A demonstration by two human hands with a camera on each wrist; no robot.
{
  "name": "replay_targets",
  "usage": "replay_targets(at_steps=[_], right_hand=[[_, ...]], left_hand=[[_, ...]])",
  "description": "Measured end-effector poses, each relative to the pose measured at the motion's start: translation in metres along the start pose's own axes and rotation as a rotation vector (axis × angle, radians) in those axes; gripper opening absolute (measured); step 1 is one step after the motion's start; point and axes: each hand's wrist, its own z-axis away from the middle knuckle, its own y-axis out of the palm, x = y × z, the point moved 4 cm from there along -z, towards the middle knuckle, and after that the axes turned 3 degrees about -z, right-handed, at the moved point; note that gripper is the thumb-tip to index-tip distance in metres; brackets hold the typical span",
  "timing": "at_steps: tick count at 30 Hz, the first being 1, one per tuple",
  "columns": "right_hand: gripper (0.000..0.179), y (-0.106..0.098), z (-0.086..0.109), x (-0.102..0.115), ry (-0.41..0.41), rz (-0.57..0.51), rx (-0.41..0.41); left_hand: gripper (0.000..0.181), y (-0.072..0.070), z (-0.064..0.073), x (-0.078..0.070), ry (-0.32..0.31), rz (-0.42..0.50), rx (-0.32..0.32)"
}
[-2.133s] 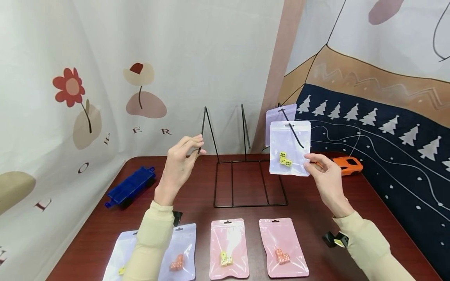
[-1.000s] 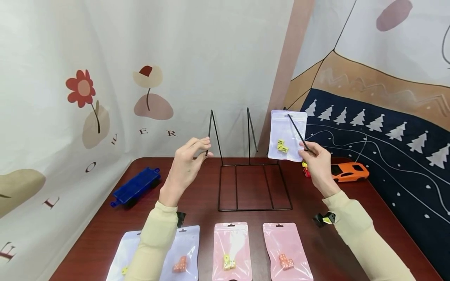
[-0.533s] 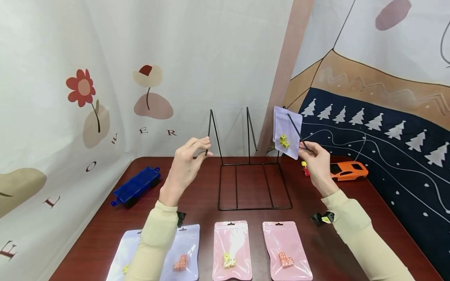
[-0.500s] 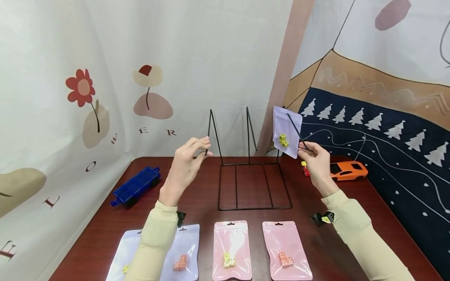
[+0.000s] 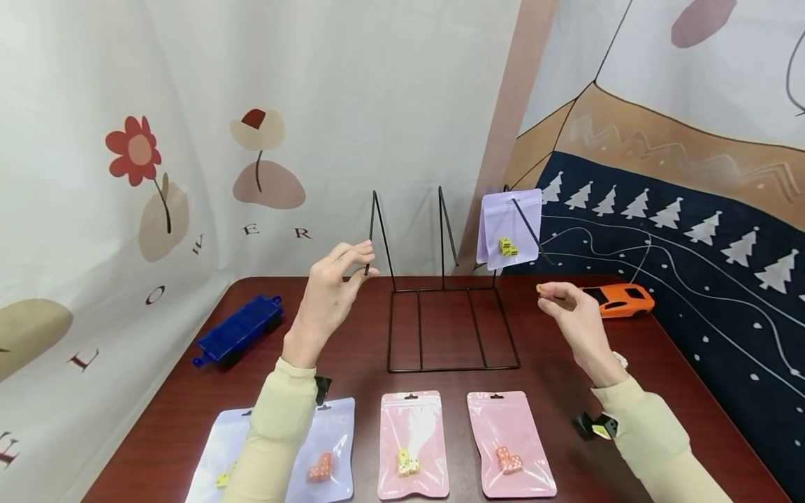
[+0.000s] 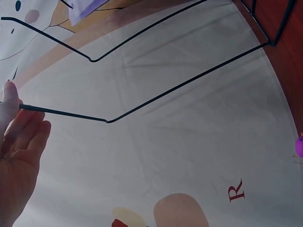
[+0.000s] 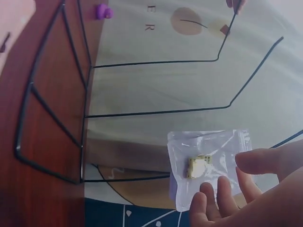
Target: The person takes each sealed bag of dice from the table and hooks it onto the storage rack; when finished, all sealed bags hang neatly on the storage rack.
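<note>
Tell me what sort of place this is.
Probably a staged tabletop setup, perhaps for recording hand work: a printed cloth backdrop hangs close around a dark red table, which bears a black wire rack and an orange toy car.

A curtained tabletop set: pale flower-printed cloth (image 5: 352,105) hangs left and far, pine-tree cloth (image 5: 698,286) right, enclosing a red-brown surface (image 5: 352,356). On it stand a shop-style wire rack (image 5: 419,328), a blue toy trailer (image 5: 235,332) and an orange toy car (image 5: 625,300); the building around cannot be told.
</note>
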Motion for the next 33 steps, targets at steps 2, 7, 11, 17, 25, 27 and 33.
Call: replay_targets(at_steps=[2,7,11,17,25,27,33], right_hand=[[0.031,-0.002,0.008,-0.002,-0.010,0.032,0.025],[0.031,-0.004,0.029,-0.007,-0.036,0.122,0.103],[0.029,-0.003,0.046,-0.015,0.008,0.174,0.162],[0.027,0.003,0.068,-0.031,0.147,0.171,0.236],[0.027,0.000,0.089,-0.043,0.198,0.182,0.289],[0.025,-0.002,0.094,-0.046,0.209,0.185,0.305],[0.021,-0.008,0.106,-0.056,0.183,0.235,0.441]], left_hand=[[0.021,0.000,0.000,0.000,0.000,0.001,-0.003],[0.021,0.000,0.001,0.000,0.000,-0.005,-0.013],[0.020,0.001,0.002,0.001,-0.024,0.004,-0.018],[0.020,0.002,0.003,0.002,-0.058,0.043,-0.049],[0.016,0.003,0.001,0.001,-0.072,0.033,-0.048],[0.015,0.004,0.002,0.001,-0.075,0.031,-0.047],[0.016,0.004,0.003,0.000,-0.081,0.018,-0.055]])
